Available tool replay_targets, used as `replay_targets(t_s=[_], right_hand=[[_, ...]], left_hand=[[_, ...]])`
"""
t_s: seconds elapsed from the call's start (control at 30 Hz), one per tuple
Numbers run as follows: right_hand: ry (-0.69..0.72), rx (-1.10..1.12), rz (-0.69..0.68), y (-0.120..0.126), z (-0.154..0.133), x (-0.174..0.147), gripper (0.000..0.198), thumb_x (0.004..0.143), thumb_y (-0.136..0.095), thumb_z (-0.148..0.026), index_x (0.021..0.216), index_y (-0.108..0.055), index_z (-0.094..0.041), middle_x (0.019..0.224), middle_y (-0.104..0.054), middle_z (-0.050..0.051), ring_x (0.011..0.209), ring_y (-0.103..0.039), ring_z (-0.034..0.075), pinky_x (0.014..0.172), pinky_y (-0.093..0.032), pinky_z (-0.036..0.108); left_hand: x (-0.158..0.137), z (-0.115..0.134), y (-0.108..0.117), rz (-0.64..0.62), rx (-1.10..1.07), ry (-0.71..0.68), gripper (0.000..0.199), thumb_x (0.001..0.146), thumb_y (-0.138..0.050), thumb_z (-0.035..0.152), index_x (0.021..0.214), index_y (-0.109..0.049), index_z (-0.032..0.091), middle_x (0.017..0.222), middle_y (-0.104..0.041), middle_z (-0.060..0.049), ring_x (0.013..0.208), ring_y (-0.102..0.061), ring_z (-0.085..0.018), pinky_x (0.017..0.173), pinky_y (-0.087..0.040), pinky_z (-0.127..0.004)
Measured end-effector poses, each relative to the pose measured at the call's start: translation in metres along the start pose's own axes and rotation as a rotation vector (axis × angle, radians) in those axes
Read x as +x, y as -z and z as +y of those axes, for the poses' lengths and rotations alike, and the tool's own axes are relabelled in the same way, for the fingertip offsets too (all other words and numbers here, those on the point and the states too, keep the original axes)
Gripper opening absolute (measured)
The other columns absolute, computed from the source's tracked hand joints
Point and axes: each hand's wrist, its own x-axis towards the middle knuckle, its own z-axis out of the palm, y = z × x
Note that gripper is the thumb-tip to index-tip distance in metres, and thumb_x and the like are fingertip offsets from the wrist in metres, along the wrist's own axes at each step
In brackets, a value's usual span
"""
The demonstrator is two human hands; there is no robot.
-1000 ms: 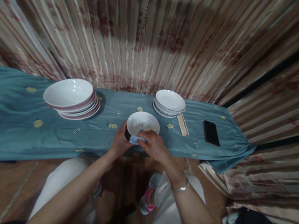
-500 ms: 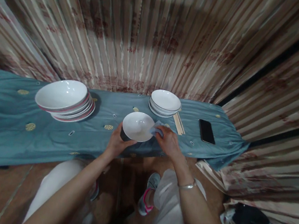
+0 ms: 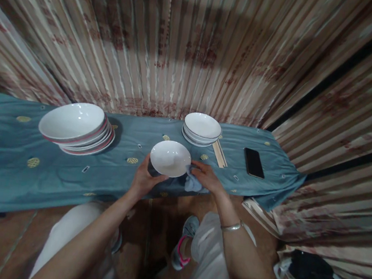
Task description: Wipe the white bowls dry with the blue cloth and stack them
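A white bowl (image 3: 170,158) is held tilted toward me over the front part of the cloth-covered table. My left hand (image 3: 144,179) grips its left side, thumb at the near rim and fingers round the outside. At the bowl's right rim, my right hand (image 3: 205,177) is closed on a light blue cloth (image 3: 193,182), which hangs below the fingers on the outer side. The right fingertips are partly hidden by the cloth and rim.
A stack of large bowls and plates (image 3: 73,124) stands on the left of the blue tablecloth (image 3: 116,174). Smaller stacked dishes (image 3: 202,127) are behind the bowl, beside wooden chopsticks (image 3: 220,154). A black phone (image 3: 253,162) lies at the right. A pleated curtain (image 3: 181,43) hangs behind.
My right hand has shifted the cloth from the inner right rim of the bowl to its outer side, where more of it shows. My left hand keeps its hold; the view has moved slightly.
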Motion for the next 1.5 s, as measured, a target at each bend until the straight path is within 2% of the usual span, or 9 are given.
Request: replay_targets(t_s=[0.1, 0.2, 0.47, 0.7, 0.83, 1.0, 1.27, 1.5], right_hand=[[-0.043, 0.171, 0.005, 0.001, 0.002, -0.001, 0.034, 0.077, -0.057, -0.016, 0.104, -0.077, -0.018, 0.083, -0.076, 0.002, 0.074, -0.067, 0.018, 0.076, -0.056, 0.032], [-0.086, 0.291, 0.049, 0.007, 0.004, -0.005, 0.033, 0.074, -0.058, -0.02, 0.1, -0.079, -0.019, 0.079, -0.075, 0.0, 0.068, -0.064, 0.016, 0.068, -0.053, 0.028], [-0.189, 0.372, 0.241, 0.04, 0.022, -0.018, 0.035, 0.063, -0.063, -0.032, 0.089, -0.08, -0.018, 0.077, -0.076, 0.002, 0.068, -0.064, 0.017, 0.061, -0.049, 0.026], [-0.291, 0.49, 0.323, 0.068, 0.04, -0.028, 0.045, 0.057, -0.067, -0.033, 0.095, -0.08, -0.014, 0.066, -0.073, 0.002, 0.048, -0.054, 0.011, 0.047, -0.038, 0.022], [-0.328, 0.46, 0.361, 0.081, 0.048, -0.031, 0.047, 0.057, -0.066, -0.034, 0.096, -0.08, -0.012, 0.055, -0.067, -0.002, 0.041, -0.045, 0.009, 0.043, -0.032, 0.02], [-0.347, 0.348, 0.372, 0.092, 0.059, -0.032, 0.046, 0.06, -0.062, -0.033, 0.096, -0.08, -0.011, 0.053, -0.065, -0.002, 0.042, -0.043, 0.009, 0.043, -0.031, 0.021], [-0.296, 0.225, 0.388, 0.098, 0.065, -0.028, 0.04, 0.066, -0.063, -0.035, 0.094, -0.081, -0.015, 0.063, -0.072, 0.001, 0.057, -0.059, 0.016, 0.055, -0.046, 0.025], [-0.308, 0.192, 0.394, 0.102, 0.065, -0.027, 0.04, 0.067, -0.064, -0.036, 0.095, -0.081, -0.013, 0.065, -0.073, 0.002, 0.06, -0.062, 0.017, 0.058, -0.049, 0.026]], left_hand=[[0.0, 0.002, -0.003, 0.009, -0.013, 0.004, 0.093, 0.052, -0.091, 0.035, 0.135, -0.053, 0.02, 0.131, -0.067, -0.013, 0.126, -0.06, -0.034, 0.109, -0.046, -0.051], [-0.001, 0.007, -0.01, -0.006, -0.019, 0.013, 0.092, 0.052, -0.091, 0.035, 0.135, -0.053, 0.021, 0.131, -0.067, -0.012, 0.126, -0.061, -0.033, 0.11, -0.046, -0.051], [-0.006, 0.019, -0.045, -0.099, -0.064, -0.023, 0.095, 0.054, -0.091, 0.034, 0.14, -0.051, 0.021, 0.137, -0.063, -0.013, 0.131, -0.056, -0.034, 0.114, -0.041, -0.052], [-0.01, 0.025, -0.076, -0.221, -0.082, -0.045, 0.095, 0.057, -0.089, 0.033, 0.142, -0.049, 0.019, 0.141, -0.06, -0.016, 0.134, -0.054, -0.035, 0.117, -0.036, -0.053], [-0.01, 0.026, -0.09, -0.278, -0.104, -0.075, 0.093, 0.062, -0.086, 0.035, 0.143, -0.046, 0.016, 0.147, -0.054, -0.019, 0.138, -0.05, -0.035, 0.118, -0.034, -0.053], [-0.012, 0.025, -0.099, -0.305, -0.113, -0.111, 0.088, 0.063, -0.086, 0.033, 0.141, -0.047, 0.018, 0.143, -0.058, -0.018, 0.135, -0.053, -0.035, 0.116, -0.036, -0.055], [-0.014, 0.025, -0.1, -0.335, -0.139, -0.144, 0.085, 0.063, -0.086, 0.033, 0.138, -0.05, 0.017, 0.14, -0.06, -0.018, 0.133, -0.055, -0.036, 0.114, -0.039, -0.055], [-0.023, 0.023, -0.1, -0.343, -0.162, -0.138, 0.086, 0.062, -0.087, 0.033, 0.138, -0.051, 0.018, 0.141, -0.059, -0.018, 0.133, -0.054, -0.036, 0.114, -0.038, -0.056]])
